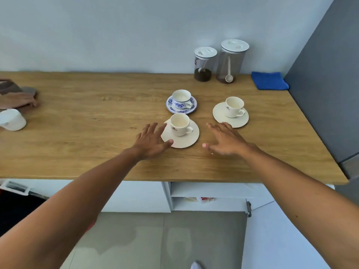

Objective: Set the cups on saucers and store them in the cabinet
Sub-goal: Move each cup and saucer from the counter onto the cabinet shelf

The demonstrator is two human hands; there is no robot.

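Note:
Three cups stand upright on saucers on the wooden counter (pixel 77 152). Nearest me is a cream cup (pixel 179 124) on a cream saucer (pixel 191 138). Behind it a blue-patterned cup (pixel 181 99) rests on a blue floral saucer (pixel 170 105). To the right a second cream cup (pixel 234 106) sits on its cream saucer (pixel 219 113). My left hand (pixel 152 139) is open, fingers spread, its thumb over the near saucer's left rim. My right hand (pixel 226 140) is open, hovering between the two cream saucers, holding nothing. The cabinet (pixel 209 191) below the counter stands open.
Two lidded jars (pixel 205 64) (pixel 232 61) and a folded blue cloth (pixel 269 80) sit at the back right. A grey wall panel (pixel 326 84) bounds the right side. At the far left another person's hand (pixel 19 102) rests near a white cup (pixel 12 119) lying on its side.

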